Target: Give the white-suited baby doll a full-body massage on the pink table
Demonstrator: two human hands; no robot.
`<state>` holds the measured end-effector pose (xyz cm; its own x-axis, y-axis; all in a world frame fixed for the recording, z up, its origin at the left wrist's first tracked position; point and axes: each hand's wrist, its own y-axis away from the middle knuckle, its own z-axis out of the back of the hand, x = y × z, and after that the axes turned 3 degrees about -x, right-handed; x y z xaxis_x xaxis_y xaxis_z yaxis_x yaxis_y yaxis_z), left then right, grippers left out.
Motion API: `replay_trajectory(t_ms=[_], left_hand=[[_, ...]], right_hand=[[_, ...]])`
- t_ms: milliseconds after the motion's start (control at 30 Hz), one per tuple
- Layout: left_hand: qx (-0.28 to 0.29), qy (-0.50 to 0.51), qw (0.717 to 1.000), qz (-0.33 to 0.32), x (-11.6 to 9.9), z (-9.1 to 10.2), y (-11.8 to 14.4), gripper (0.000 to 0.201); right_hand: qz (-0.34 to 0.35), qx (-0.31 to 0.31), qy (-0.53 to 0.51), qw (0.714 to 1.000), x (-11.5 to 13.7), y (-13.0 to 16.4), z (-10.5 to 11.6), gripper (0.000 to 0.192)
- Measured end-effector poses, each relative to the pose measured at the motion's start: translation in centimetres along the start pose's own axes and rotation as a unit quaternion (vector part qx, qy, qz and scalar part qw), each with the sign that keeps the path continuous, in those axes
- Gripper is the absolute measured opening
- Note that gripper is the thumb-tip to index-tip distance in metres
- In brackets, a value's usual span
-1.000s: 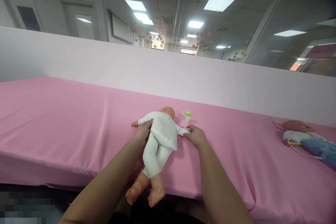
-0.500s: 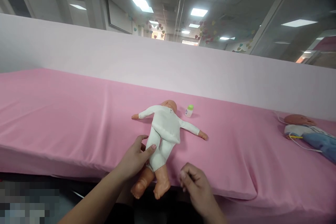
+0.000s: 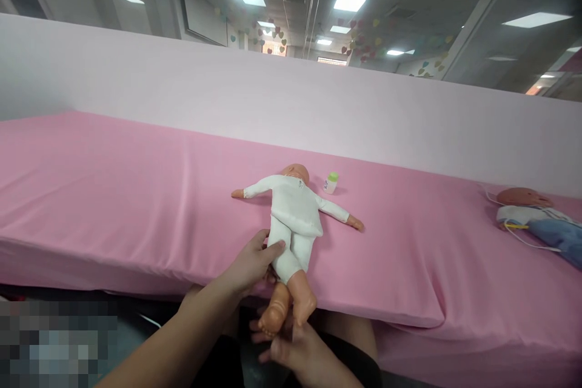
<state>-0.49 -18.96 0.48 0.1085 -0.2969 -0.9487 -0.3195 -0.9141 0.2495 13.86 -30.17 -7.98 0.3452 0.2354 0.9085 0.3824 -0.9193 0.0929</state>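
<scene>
A baby doll (image 3: 296, 212) with a white cloth body lies on the pink sheet, its head away from me and its arms spread. Its brown legs stick out over the near edge, one crossing the other. My left hand (image 3: 259, 257) grips one cloth-covered thigh, with the thumb on top and the other fingers partly hidden beneath. Below the doll's feet, my right hand (image 3: 297, 348) has its fingers spread, partly behind the foot. Whether it touches the foot I cannot tell. Beside the doll's head stands a small white bottle (image 3: 331, 183) with a green cap.
The pink sheet (image 3: 136, 194) covers a long padded surface against a low white wall (image 3: 273, 103), with glass above. Far right lies a second doll (image 3: 541, 224) in white and blue, with a thin white tube around it. My legs are under the near edge.
My left hand has closed around the doll's thigh, and the legs have shifted right and crossed. My right hand has moved left to below the feet, its curled fingers now spread.
</scene>
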Motion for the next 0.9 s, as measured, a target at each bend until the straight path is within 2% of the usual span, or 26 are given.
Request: replay_trajectory(t_ms=[100,200,300,467,667,800,900], left_hand=[[0.016,0.034,0.999,0.011,-0.3,0.4,0.0,0.057],[0.011,0.031,0.999,0.002,-1.0,1.4,0.0,0.074],[-0.015,0.009,1.0,-0.012,-1.2,2.5,-0.2,0.08],[-0.02,0.003,1.0,-0.016,-0.6,3.6,-0.7,0.066],[-0.014,-0.088,0.996,-0.028,-0.7,3.0,0.0,0.063],[-0.027,-0.172,0.984,-0.045,-1.1,2.7,0.4,0.055],[-0.052,-0.245,0.965,-0.075,-1.3,3.2,0.6,0.047]], right_hand=[[-0.014,-0.077,-0.146,0.986,-1.5,-0.4,-1.0,0.056],[-0.009,-0.076,-0.193,0.978,-1.8,-0.1,-0.6,0.043],[0.002,-0.074,-0.2,0.977,-1.7,0.7,0.8,0.042],[0.018,-0.091,-0.175,0.98,-1.7,2.0,2.6,0.043],[-0.017,-0.118,-0.101,0.988,-0.9,2.5,2.7,0.051],[-0.053,-0.091,-0.028,0.994,0.1,2.5,2.8,0.056],[-0.048,-0.052,0.063,0.996,1.7,3.0,3.9,0.059]])
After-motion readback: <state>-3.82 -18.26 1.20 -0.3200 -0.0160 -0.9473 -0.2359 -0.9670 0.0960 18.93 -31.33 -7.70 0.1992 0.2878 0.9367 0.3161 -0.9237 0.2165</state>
